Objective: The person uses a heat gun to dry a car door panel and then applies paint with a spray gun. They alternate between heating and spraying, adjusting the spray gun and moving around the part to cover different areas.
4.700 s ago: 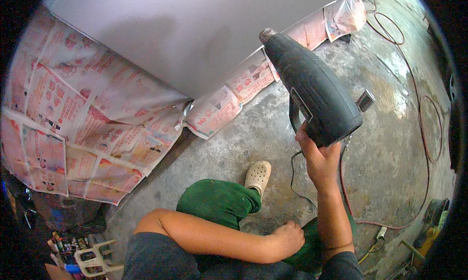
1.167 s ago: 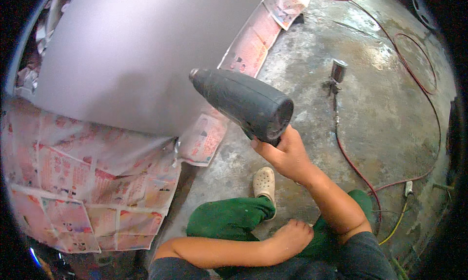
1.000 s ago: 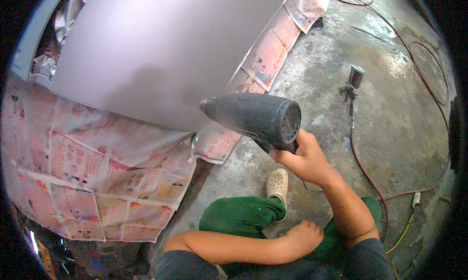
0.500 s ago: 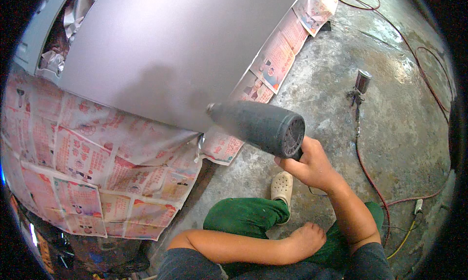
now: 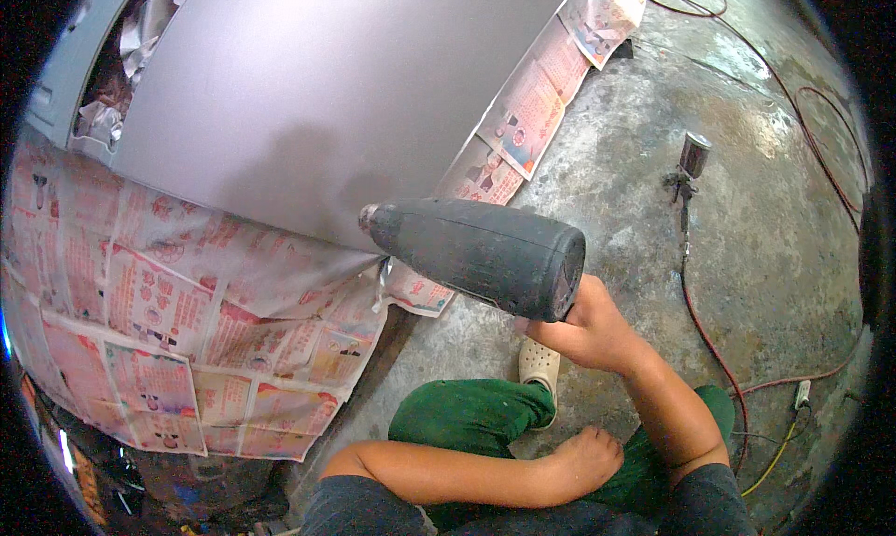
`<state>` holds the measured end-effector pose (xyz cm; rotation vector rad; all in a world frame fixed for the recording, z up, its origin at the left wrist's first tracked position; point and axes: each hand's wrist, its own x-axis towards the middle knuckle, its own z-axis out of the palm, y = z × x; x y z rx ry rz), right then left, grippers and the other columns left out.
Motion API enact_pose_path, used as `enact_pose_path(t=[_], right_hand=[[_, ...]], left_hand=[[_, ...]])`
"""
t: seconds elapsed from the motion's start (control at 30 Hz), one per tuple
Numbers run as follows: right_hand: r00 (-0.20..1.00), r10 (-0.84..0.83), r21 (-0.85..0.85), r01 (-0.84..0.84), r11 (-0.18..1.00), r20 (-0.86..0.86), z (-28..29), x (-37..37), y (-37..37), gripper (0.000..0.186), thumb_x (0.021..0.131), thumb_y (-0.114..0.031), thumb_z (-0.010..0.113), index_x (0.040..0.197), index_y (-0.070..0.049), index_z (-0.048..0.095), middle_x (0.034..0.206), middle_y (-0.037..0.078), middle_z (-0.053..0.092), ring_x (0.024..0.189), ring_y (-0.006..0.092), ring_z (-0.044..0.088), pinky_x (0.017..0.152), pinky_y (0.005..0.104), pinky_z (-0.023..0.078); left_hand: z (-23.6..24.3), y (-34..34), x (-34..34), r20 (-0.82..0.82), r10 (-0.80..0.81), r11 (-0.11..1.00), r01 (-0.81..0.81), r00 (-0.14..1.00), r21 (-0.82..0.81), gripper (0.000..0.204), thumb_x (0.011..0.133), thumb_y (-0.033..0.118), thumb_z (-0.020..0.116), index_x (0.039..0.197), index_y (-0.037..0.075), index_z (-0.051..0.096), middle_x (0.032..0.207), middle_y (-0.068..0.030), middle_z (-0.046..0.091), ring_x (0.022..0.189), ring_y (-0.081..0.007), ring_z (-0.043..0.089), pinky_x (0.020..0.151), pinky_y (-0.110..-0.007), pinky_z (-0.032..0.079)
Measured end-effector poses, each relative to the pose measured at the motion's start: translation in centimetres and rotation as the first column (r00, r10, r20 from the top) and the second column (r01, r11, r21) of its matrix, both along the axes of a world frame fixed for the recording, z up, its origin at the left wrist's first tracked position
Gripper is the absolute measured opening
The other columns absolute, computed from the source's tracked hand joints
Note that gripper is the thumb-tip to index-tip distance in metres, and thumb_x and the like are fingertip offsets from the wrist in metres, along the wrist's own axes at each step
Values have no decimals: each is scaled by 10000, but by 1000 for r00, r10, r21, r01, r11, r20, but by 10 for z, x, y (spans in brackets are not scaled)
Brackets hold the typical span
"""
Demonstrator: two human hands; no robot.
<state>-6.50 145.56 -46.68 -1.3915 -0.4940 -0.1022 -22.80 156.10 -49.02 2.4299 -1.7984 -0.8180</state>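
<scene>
A dark grey heat gun is in my right hand, whose fingers wrap round its handle below the body. The handle is mostly hidden. Its narrow metal nozzle points left at the lower right part of a silver-grey painted panel, close to the surface, and a shadow falls there. Whether the nozzle touches the panel I cannot tell. My left hand rests on my right thigh, fingers curled in and together, with nothing visible in them. Masking newspaper covers the area below the panel, and more paper lines its right edge.
On the concrete floor to the right stands a spray gun joined to a red hose. Further hose coils lie at the upper right. A white plug connector with a yellow cable lies at the lower right.
The heat gun has swung, its nozzle moving left and slightly down along the panel's lower edge. My right hand has shifted slightly downward. My left hand stays put.
</scene>
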Motion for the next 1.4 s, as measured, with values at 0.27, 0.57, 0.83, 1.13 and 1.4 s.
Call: enact_pose_path(t=[0.27, 0.57, 0.83, 1.13, 1.4], right_hand=[[942, -229, 163, 273, 948, -247, 3, -2, 14, 338, 828, -145, 712, 1103, 15, 596, 959, 127, 689, 880, 177, 633, 822, 333, 502], [977, 122, 127, -101, 987, -175, 6, -5, 3, 384, 827, -51, 707, 1188, 14, 592, 1129, 54, 635, 1040, 155, 557, 953, 329, 435], [965, 6, 102, 21, 995, -263, 0, -6, 23, 395, 855, -76, 708, 1218, 18, 586, 1208, 91, 639, 1110, 170, 564, 997, 338, 421], [977, 93, 119, -71, 990, -194, 6, -8, 19, 383, 859, -87, 713, 1208, 13, 592, 1241, 117, 626, 1137, 191, 563, 1021, 348, 410], [998, 28, 112, -21, 993, -59, -1, -2, 16, 430, 874, -171, 701, 1244, -9, 553, 1199, 157, 630, 1113, 250, 593, 976, 380, 442]], left_hand=[[6, 1, 1, -7, -19, 1000, 19, 1000, 22, 270, 858, 198, 541, 1018, 12, 655, 877, -108, 678, 839, -252, 653, 712, -374, 518], [3, 0, -1, -15, -2, 1000, 3, 1000, 16, 277, 851, 198, 547, 1031, 18, 656, 897, -109, 682, 853, -255, 656, 725, -379, 515], [4, 3, -1, -10, -32, 997, 33, 999, 63, 319, 863, 189, 529, 1103, 8, 637, 932, -124, 681, 879, -273, 652, 735, -400, 514], [9, 4, 0, -30, -5, 1000, 5, 1000, 10, 252, 856, 194, 553, 1019, 31, 654, 948, -108, 682, 888, -258, 651, 754, -373, 502], [6, 5, -1, -49, 13, 999, -11, 999, 37, 244, 830, 185, 563, 994, 30, 654, 929, -109, 675, 879, -259, 643, 733, -364, 497]])
